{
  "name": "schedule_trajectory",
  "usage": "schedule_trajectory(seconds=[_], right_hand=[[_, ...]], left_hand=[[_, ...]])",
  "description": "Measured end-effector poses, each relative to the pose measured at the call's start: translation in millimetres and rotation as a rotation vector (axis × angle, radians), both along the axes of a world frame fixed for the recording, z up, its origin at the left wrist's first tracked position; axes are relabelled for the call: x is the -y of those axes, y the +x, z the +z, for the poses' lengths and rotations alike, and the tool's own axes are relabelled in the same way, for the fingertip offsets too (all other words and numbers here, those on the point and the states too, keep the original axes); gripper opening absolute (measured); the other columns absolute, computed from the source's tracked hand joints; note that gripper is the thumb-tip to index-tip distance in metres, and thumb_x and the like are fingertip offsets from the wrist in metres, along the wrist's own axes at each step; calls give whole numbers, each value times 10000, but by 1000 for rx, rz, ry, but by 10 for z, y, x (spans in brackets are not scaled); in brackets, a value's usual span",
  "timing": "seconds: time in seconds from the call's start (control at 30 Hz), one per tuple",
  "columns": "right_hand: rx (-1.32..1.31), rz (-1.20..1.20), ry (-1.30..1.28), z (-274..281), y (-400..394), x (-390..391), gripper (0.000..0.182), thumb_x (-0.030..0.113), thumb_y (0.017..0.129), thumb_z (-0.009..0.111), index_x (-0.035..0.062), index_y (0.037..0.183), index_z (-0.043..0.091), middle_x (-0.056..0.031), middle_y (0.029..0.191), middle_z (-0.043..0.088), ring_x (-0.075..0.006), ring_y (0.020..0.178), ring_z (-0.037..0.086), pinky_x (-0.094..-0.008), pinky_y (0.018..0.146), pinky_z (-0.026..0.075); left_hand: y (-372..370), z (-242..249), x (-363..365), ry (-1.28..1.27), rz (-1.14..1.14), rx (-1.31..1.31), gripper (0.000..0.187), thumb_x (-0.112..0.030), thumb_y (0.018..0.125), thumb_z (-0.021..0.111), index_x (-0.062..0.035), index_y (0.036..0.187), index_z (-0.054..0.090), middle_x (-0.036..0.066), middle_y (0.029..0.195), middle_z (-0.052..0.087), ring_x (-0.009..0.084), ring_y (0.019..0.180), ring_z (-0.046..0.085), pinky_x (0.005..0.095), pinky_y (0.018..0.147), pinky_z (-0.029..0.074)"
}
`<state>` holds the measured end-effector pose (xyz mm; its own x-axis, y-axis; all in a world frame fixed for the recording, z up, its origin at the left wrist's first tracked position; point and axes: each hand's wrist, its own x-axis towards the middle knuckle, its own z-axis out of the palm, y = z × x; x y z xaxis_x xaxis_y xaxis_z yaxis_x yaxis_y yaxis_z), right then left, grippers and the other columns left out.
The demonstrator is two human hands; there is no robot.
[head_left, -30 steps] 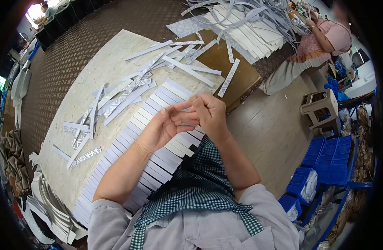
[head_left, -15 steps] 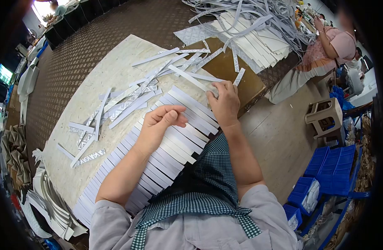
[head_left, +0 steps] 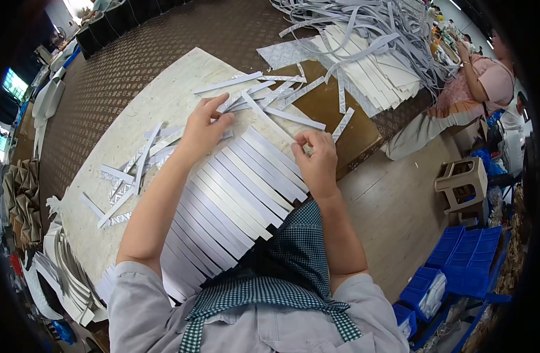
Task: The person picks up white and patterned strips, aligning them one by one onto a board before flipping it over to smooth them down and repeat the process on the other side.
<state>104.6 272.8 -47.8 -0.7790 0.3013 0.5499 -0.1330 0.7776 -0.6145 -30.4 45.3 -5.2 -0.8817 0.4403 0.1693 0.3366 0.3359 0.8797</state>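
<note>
Pale strips (head_left: 223, 188) lie side by side in a long row along the near edge of a light board (head_left: 129, 117). My left hand (head_left: 205, 129) is over the loose strips (head_left: 143, 156) beyond the row, thumb and forefinger apart, with nothing visible between them. At the right end of the row, my right hand (head_left: 318, 162) has its fingers bent together in a pinch at the lower end of a white strip (head_left: 267, 116). That strip slants up and to the left across other loose strips.
A stack of white strips (head_left: 364, 76) and tangled grey bands (head_left: 393, 35) lie at the back right, beside a brown board (head_left: 323, 100). A person (head_left: 482, 82) stands at the right, near a stool (head_left: 461, 182) and blue bins (head_left: 470, 259).
My left hand has moved up and left, away from the row to the loose strips, and its fingers have spread. My right hand stays near the row's right end.
</note>
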Motion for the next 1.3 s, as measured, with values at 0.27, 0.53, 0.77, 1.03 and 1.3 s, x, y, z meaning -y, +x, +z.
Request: schedule_trajectory(seconds=[0.27, 0.53, 0.77, 1.03, 1.3], right_hand=[[79, 32, -432, 82, 368, -68, 95, 48, 855, 726, 14, 925, 672, -58, 821, 633, -129, 686, 568, -272, 642, 493], [189, 10, -566, 137, 561, -46, 69, 50, 877, 703, 7, 902, 655, -11, 794, 615, -60, 674, 564, -241, 620, 480], [223, -23, -470, 97, 564, -7, 47, 64, 858, 704, 42, 893, 680, -34, 749, 610, -110, 644, 588, -266, 609, 491], [230, -39, -437, 87, 536, -57, 43, 59, 834, 705, 48, 863, 676, -52, 729, 609, -144, 611, 587, -292, 594, 490], [254, -50, -401, 75, 521, -76, 43, 66, 812, 703, 62, 835, 667, -46, 689, 591, -167, 613, 575, -315, 589, 482]], left_hand=[[-229, 60, -283, 197, -204, 336, 240, -107, 936, 683, -8, 1155, 690, 47, 957, 705, 100, 884, 672, 237, 755, 535], [-437, 13, -494, -204, -308, 25, 116, -138, 799, 767, -35, 840, 734, 62, 790, 706, 149, 759, 649, 302, 690, 509], [-584, 18, -590, -440, -401, 82, 157, -178, 738, 774, -38, 803, 743, 86, 765, 708, 181, 743, 645, 333, 703, 509], [-556, 87, -630, -527, -438, 56, 147, -160, 776, 770, -21, 819, 747, 55, 745, 700, 136, 733, 622, 309, 702, 506], [-550, 84, -663, -594, -456, -23, 143, -164, 766, 750, -29, 813, 741, 90, 752, 704, 179, 730, 637, 339, 692, 508]])
